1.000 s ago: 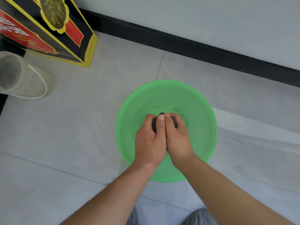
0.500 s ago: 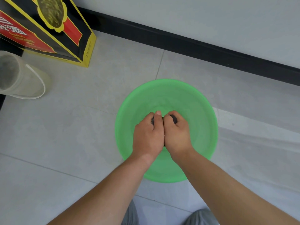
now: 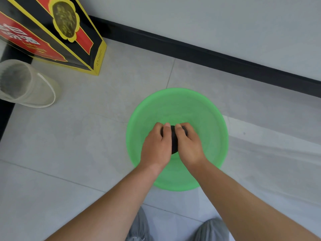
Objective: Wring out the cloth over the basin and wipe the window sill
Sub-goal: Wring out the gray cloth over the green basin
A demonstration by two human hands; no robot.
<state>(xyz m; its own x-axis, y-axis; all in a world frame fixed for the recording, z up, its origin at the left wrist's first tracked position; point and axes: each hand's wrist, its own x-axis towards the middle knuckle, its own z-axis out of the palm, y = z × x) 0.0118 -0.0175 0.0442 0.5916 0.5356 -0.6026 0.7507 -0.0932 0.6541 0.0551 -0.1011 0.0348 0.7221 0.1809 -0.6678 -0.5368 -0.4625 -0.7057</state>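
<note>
Even, soft daylight, a brighter band across the floor [image 3: 271,140] at right; shadows faint, focus sharp centrally, wide-angle bending of the baseboard [image 3: 208,51] far.

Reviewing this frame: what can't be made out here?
- Cloth: head view, mostly hidden inside the left hand and right hand; only a dark strip shows.
- Water in the basin: cannot tell, hands cover the middle.
- Window sill: not in view.
- Box: cut off by the top and left edges.
- Clear container: cut off by the left edge.
</note>
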